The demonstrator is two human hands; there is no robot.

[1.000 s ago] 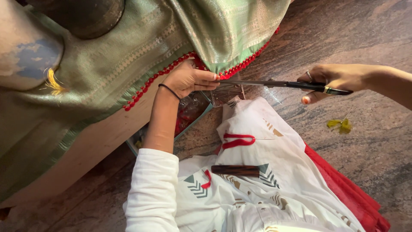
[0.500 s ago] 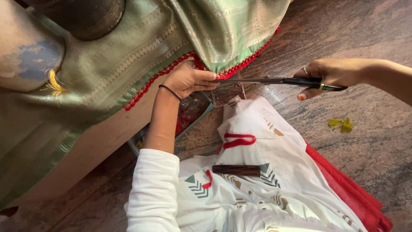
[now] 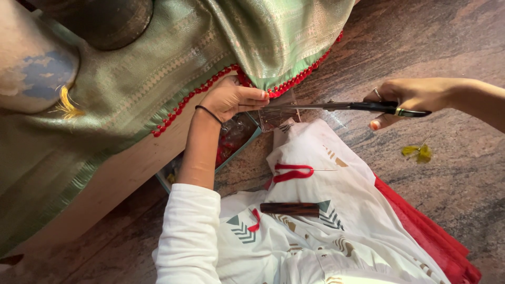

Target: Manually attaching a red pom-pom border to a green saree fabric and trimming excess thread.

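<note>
My left hand (image 3: 234, 99) pinches the red beaded edge (image 3: 210, 87) of a green woven cloth (image 3: 173, 58) that hangs over a raised surface. My right hand (image 3: 407, 100) grips the black handles of a pair of scissors (image 3: 336, 107), whose long blades point left toward the fingers of my left hand and the cloth edge. The blades look nearly closed. A red thread piece (image 3: 292, 172) and a dark brown comb (image 3: 290, 209) lie on my white patterned lap (image 3: 326, 221).
A small clear box with red items (image 3: 231, 139) sits on the stone floor (image 3: 452, 179) under the cloth. A yellow tuft (image 3: 418, 152) lies on the floor at right. Another yellow tuft (image 3: 66, 105) rests on the cloth at left, beside a rounded dark vessel (image 3: 100, 21).
My right hand has shifted slightly left and up with the scissors. The left hand keeps its hold on the cloth edge.
</note>
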